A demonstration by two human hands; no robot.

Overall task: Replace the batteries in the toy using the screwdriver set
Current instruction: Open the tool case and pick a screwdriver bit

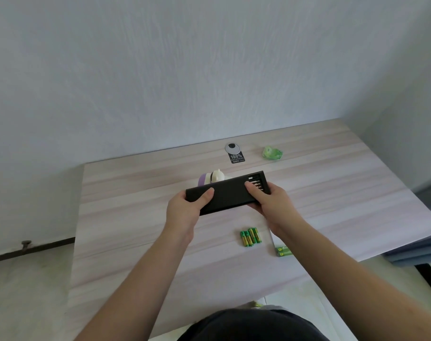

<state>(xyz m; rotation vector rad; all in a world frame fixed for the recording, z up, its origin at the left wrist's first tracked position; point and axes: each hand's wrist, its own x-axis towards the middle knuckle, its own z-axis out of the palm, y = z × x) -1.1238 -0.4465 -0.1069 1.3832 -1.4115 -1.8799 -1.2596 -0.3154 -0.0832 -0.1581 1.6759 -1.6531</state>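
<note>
Both hands hold a flat, matte black screwdriver set case (228, 194) above the tabletop (125, 237), a pale wood-grain laminate with streaked bands. The left hand (185, 209) grips the case's left end, thumb lying on top and fingers curled beneath. The right hand (268, 205) grips the right portion, thumb on top near the seam. At the case's right end an inner tray (257, 183) is slid partly out, showing a row of small metallic bits; their tip types are too small to make out.

The toy (213, 178) stands on the tabletop just beyond the case, rounded, white with a purple part; the case hides most of it. Loose green-and-yellow cylindrical batteries (251, 237) lie grouped near the right forearm. A green battery pack (283, 251) lies beside them, partly covered by that forearm. Farther back lie a crumpled green plastic wrapper (272, 153), a round grey cable grommet (232, 147) and a black label (237, 158), its small print illegible.
</note>
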